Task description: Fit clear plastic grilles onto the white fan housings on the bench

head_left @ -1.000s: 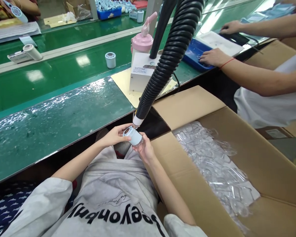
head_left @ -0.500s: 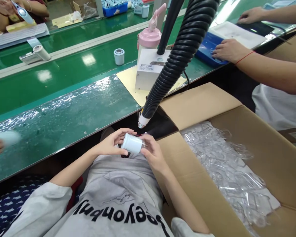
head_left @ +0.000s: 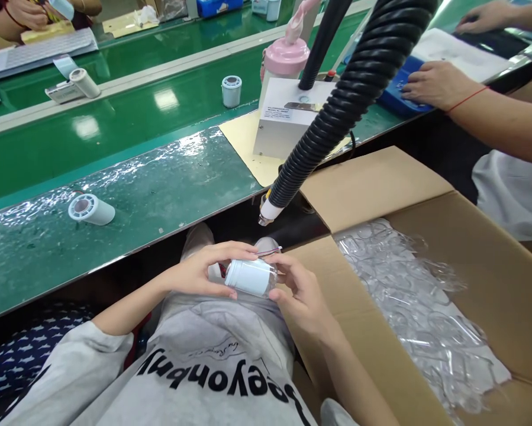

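Observation:
A light-blue cylinder (head_left: 249, 277) lies sideways between my hands, above my lap. My left hand (head_left: 197, 269) grips its ridged left end, thumb below and fingers over the top. Around its right end sits a clear plastic cover (head_left: 273, 280), pinched by the thumb and fingers of my right hand (head_left: 303, 290). A thin dark wire with a small plug (head_left: 278, 249) sticks out behind the cylinder. Close in front of my hands hangs the metal tip (head_left: 264, 219) of a black ribbed hose (head_left: 323, 130).
To my right, a cardboard box (head_left: 487, 260) holds many clear plastic covers (head_left: 408, 296). Another blue cylinder (head_left: 99, 211) lies on the green bench (head_left: 168, 189). A white machine (head_left: 274, 130) and pink bottle (head_left: 286, 56) stand ahead. A co-worker's hand (head_left: 443, 86) rests at a blue tray (head_left: 401, 89).
The clear cover now reaches over the cylinder's right end. At the left, a hand with a blurred pale object has gone, and a blue cylinder lies on the bench. The view has shifted slightly.

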`<control>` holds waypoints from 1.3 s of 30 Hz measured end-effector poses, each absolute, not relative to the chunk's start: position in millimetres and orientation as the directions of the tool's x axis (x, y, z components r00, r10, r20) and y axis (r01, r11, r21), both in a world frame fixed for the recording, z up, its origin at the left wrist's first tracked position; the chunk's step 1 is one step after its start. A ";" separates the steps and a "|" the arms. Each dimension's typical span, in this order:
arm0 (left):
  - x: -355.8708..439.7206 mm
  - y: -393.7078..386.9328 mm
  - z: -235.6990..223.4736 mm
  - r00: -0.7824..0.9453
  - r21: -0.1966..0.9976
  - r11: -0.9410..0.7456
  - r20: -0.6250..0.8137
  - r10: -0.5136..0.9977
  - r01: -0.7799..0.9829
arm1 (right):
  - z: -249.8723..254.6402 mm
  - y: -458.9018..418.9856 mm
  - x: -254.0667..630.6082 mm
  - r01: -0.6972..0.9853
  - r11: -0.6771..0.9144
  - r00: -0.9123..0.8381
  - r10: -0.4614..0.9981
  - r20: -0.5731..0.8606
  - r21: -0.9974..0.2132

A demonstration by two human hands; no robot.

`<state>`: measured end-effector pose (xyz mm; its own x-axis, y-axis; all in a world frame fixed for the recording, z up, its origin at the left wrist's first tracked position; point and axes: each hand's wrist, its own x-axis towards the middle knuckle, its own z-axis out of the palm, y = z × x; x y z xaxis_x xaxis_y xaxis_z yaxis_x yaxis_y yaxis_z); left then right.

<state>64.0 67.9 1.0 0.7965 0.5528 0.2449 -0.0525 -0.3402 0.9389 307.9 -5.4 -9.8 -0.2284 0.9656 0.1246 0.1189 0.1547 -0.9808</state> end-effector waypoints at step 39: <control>62.7 49.4 7.1 0.722 0.995 -0.084 0.024 0.691 0.046 | -21.7 -13.4 285.4 -0.069 -0.238 -0.179 0.958 -0.223 -0.969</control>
